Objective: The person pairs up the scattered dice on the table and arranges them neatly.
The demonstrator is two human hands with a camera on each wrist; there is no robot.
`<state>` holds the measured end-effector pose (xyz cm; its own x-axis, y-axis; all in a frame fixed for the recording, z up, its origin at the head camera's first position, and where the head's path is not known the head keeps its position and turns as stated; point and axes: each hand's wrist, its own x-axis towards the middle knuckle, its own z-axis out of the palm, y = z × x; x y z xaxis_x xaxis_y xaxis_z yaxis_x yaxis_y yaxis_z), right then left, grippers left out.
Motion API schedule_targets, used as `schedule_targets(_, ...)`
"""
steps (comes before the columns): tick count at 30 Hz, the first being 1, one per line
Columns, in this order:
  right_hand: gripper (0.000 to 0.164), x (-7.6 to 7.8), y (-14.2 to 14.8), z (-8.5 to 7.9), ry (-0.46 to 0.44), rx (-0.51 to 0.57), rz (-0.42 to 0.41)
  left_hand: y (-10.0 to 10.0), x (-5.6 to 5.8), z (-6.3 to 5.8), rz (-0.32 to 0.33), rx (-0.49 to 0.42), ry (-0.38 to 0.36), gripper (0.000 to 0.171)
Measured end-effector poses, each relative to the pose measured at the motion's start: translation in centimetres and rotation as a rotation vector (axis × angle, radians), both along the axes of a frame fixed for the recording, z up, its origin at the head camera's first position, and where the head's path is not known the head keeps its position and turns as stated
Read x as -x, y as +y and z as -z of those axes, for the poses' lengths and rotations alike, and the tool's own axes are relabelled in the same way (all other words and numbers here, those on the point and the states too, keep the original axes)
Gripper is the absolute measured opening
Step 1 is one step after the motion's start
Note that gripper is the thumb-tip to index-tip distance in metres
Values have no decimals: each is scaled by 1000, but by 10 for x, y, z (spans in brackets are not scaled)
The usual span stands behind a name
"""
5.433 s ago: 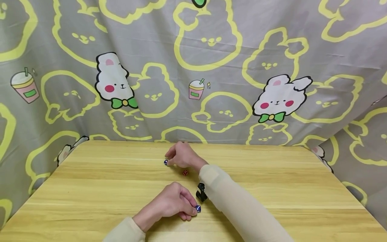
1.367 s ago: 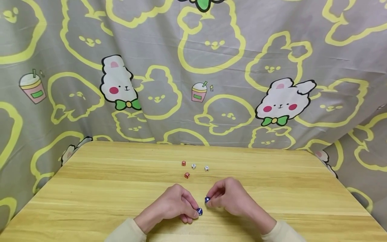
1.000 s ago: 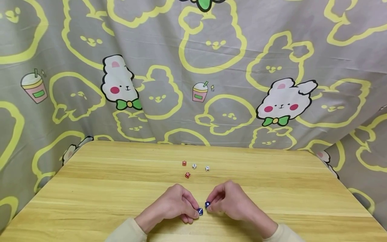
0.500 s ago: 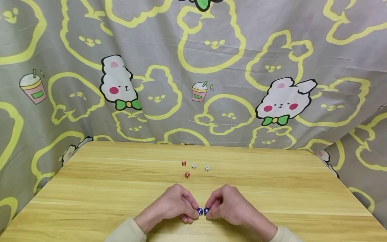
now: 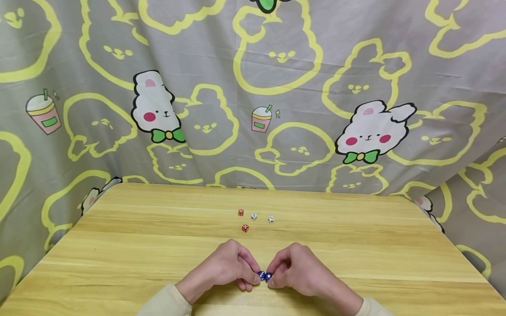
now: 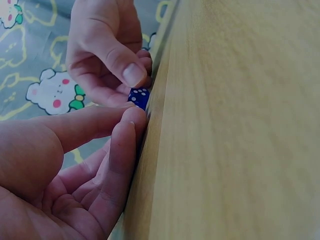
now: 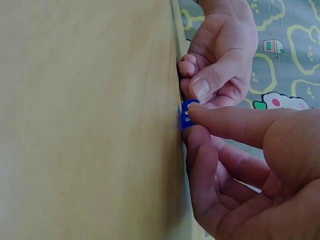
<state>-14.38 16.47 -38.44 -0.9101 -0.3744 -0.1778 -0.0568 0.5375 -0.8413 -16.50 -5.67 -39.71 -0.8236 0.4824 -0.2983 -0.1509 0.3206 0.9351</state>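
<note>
Two blue dice with white pips sit side by side near the front middle of the wooden table. My left hand [image 5: 230, 265] pinches the left blue die [image 5: 262, 275] between thumb and fingers. The right blue die [image 5: 269, 276] is pinched in the fingertips of my right hand [image 5: 299, 268]. In the head view the two dice meet edge to edge, low at the tabletop. Both wrist views show blue faces [image 6: 138, 95] squeezed between the opposing fingertips, partly covered by them.
Farther back on the wooden table [image 5: 158, 219] lie two red dice, one behind [image 5: 240, 213] and one nearer [image 5: 245, 228]. Beside them are two white dice, a left one [image 5: 254, 216] and a right one [image 5: 271, 219]. A grey patterned curtain [image 5: 221, 57] hangs behind the table.
My right hand has come from the back of the table toward the front, bringing its blue die up against the left one. The left hand has stayed nearly in place.
</note>
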Motion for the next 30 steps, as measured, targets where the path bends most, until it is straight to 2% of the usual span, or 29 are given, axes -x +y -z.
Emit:
schedule_targets(20,14,6,4,7,-33,82,-46,-2,1,0,16,-21,18,11)
schedule_targets(30,14,6,4,9,-53,114,-33,-1,2,0,21,-6,21,12)
